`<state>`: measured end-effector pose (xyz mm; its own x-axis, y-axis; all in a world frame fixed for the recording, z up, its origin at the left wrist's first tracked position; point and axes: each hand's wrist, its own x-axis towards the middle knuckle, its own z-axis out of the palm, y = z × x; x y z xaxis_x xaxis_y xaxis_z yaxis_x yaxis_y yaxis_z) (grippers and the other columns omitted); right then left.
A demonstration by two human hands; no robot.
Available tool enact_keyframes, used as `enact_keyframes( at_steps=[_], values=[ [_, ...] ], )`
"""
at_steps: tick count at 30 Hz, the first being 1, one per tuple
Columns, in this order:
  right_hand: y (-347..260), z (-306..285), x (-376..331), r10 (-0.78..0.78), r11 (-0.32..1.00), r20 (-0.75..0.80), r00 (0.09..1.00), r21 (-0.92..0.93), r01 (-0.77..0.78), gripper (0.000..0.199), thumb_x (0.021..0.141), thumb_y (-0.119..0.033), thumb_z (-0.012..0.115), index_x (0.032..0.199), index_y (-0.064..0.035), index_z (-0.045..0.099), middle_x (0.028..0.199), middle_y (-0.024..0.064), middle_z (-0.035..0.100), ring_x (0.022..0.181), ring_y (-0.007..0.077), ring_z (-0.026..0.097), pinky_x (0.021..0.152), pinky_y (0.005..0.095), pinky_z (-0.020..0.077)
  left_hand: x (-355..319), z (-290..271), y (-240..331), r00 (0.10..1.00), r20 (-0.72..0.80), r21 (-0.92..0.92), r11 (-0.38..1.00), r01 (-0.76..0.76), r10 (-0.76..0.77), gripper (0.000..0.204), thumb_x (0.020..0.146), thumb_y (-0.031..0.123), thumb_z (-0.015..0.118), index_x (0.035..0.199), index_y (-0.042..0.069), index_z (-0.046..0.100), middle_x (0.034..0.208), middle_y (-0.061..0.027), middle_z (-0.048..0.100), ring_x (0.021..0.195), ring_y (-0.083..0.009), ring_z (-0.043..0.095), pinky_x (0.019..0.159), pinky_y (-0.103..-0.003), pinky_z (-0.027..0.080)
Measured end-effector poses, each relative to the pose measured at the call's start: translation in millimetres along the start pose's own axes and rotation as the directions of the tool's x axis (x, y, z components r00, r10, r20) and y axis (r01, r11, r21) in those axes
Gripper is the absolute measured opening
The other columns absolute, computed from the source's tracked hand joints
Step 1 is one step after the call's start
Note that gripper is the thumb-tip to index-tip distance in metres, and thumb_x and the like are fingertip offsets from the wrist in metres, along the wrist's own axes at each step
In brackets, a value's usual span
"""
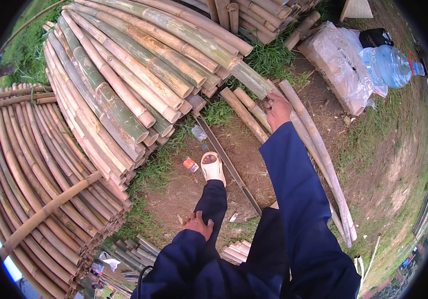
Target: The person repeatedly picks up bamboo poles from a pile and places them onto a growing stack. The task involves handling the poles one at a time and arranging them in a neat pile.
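Note:
My right hand (278, 110) reaches forward with its fingers curled at the near end of a green bamboo pole (250, 78). That pole juts out from the large stack of cut bamboo (149, 65). Beside the hand, long pale bamboo poles (313, 137) slant toward me on the right. Two shorter bamboo pieces (246, 115) lie just left of it. My left hand (198, 225) rests on my leg near the knee, fingers spread, with nothing in it.
A bamboo pile (39, 174) fills the left. A long narrow dark-edged strip (230, 167) lies by my sandalled foot (212, 167), near an orange packet (190, 165). Back right are a plastic-wrapped box (331, 65) and a large blue water bottle (388, 66).

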<state>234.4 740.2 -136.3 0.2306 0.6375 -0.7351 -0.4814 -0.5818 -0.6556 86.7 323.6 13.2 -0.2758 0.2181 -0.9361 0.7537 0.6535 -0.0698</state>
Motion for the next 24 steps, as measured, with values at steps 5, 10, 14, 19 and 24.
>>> enact_keyframes(
  at_steps=[5, 10, 14, 19, 24],
  values=[
    [17, 116, -3, -0.007, 0.998, 0.011, 1.0, -0.061, 0.007, 0.022, 0.089, 0.004, 0.073, 0.11, 0.0066, 0.068, 0.084, 0.0075, 0.065, 0.056, 0.011, 0.051, 0.049, 0.0267, 0.0414, 3, -25, -6, 0.999, 0.034, -0.055, 0.998, -0.008, 0.009, 0.07, 0.096, 0.049, 0.058, 0.15, 0.008, 0.044, 0.149, -0.0206, 0.051, 0.135, -0.039, 0.054, 0.116, -0.048, 0.039],
    [41, 172, 23, -0.02, 1.0, 0.056, 0.998, 0.002, 0.02, 0.009, 0.087, 0.004, 0.073, 0.095, 0.0044, 0.069, 0.077, 0.0085, 0.065, 0.056, 0.0145, 0.056, 0.05, 0.0287, 0.0458, 9, -42, -13, 0.998, 0.066, -0.118, 0.992, 0.033, -0.025, 0.067, 0.096, 0.047, 0.06, 0.15, 0.008, 0.046, 0.149, -0.0183, 0.052, 0.134, -0.0384, 0.055, 0.114, -0.047, 0.043],
    [34, 185, 54, 0.084, 0.996, 0.066, 0.994, -0.013, -0.083, 0.002, 0.088, 0.003, 0.069, 0.087, 0.0027, 0.067, 0.072, 0.0089, 0.063, 0.057, 0.0183, 0.059, 0.053, 0.0316, 0.0503, 14, -50, -15, 0.999, 0.05, -0.105, 0.994, 0.028, -0.023, 0.067, 0.096, 0.046, 0.061, 0.149, 0.008, 0.046, 0.149, -0.0185, 0.052, 0.134, -0.0393, 0.055, 0.114, -0.047, 0.043],
    [18, 175, 61, 0.044, 0.994, 0.17, 0.984, -0.104, -0.027, 0.005, 0.092, -0.004, 0.067, 0.094, 0.0001, 0.066, 0.076, 0.0066, 0.064, 0.066, 0.017, 0.062, 0.061, 0.0324, 0.0529, 13, -53, -12, 0.999, 0.045, -0.114, 0.994, 0.006, -0.001, 0.066, 0.096, 0.044, 0.061, 0.148, 0.007, 0.048, 0.147, -0.0197, 0.054, 0.133, -0.0416, 0.055, 0.115, -0.048, 0.042],
    [9, 171, 59, 0.104, 0.979, 0.19, 0.976, -0.193, -0.067, 0.015, 0.094, -0.01, 0.069, 0.105, -0.0008, 0.067, 0.089, 0.0083, 0.07, 0.074, 0.0187, 0.067, 0.067, 0.0333, 0.0551, 13, -50, -9, 0.997, 0.079, -0.125, 0.992, 0.02, -0.01, 0.068, 0.095, 0.047, 0.06, 0.148, 0.007, 0.046, 0.147, -0.0199, 0.054, 0.133, -0.0395, 0.055, 0.114, -0.048, 0.042]
  ],
)
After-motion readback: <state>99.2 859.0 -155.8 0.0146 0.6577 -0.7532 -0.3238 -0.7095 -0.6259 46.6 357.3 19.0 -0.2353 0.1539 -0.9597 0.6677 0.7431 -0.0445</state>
